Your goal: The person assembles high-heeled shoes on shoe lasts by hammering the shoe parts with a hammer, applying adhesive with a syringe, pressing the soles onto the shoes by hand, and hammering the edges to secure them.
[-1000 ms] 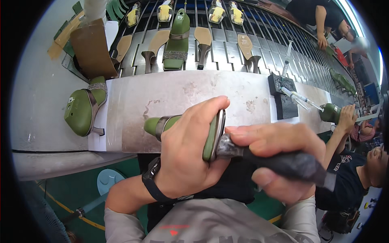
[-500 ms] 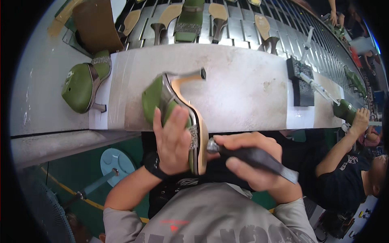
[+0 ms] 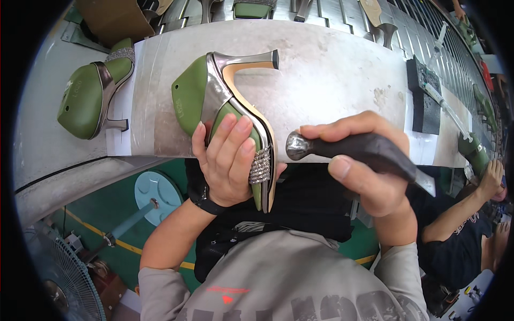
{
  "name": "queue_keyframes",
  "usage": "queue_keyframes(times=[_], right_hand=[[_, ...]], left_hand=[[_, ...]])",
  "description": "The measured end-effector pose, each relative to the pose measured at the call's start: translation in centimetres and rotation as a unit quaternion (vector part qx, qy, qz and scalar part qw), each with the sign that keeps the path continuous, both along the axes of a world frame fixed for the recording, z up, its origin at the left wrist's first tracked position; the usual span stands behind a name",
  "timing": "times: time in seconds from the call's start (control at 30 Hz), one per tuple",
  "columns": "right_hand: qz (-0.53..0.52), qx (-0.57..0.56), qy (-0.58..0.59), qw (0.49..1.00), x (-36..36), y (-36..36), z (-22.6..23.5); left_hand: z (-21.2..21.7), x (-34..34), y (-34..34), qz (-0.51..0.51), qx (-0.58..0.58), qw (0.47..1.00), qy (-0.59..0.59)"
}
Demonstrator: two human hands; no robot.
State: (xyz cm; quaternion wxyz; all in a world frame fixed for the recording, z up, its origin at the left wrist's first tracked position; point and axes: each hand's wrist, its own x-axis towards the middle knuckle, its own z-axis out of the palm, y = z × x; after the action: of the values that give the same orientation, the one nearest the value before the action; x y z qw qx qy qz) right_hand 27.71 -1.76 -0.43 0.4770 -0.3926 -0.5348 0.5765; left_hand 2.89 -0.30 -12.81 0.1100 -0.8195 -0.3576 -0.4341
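My left hand is wrapped round the front part of a high-heeled sandal, which sits on a green shoe last. The sandal lies on its side in the air, its tan sole turned right and its slim heel pointing right at the far end. A glittery band crosses it near my fingers. My right hand grips a dark hammer by its body, with the round metal face toward the sole and a flat end beyond my palm. A gap separates hammer and sole; any handle is hidden.
Another green-lasted heeled shoe rests on the pale bench at left. Farther back, more shoes lie on a metal slat conveyor. A black block with syringes stands at right, near a co-worker's hand. A fan stands lower left.
The hammer has drawn back to the right from beside the sole, widening the gap. My left hand keeps its hold on the sandal. The whole view has shifted somewhat.
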Motion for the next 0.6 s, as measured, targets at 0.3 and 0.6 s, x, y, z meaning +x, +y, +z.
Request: queue_keyframes(times=[0.3,0.6], right_hand=[[-0.018,-0.068,0.086,0.994,-1.0,1.3,-2.5],[-0.102,-0.181,0.259,0.943,-3.0,-2.5,-5.6]], left_hand=[[0.3,-1.0,-0.6,-0.009,-0.011,0.999,0.041],[2.3,-2.3,-0.8,-0.068,-0.091,0.988,0.104]])
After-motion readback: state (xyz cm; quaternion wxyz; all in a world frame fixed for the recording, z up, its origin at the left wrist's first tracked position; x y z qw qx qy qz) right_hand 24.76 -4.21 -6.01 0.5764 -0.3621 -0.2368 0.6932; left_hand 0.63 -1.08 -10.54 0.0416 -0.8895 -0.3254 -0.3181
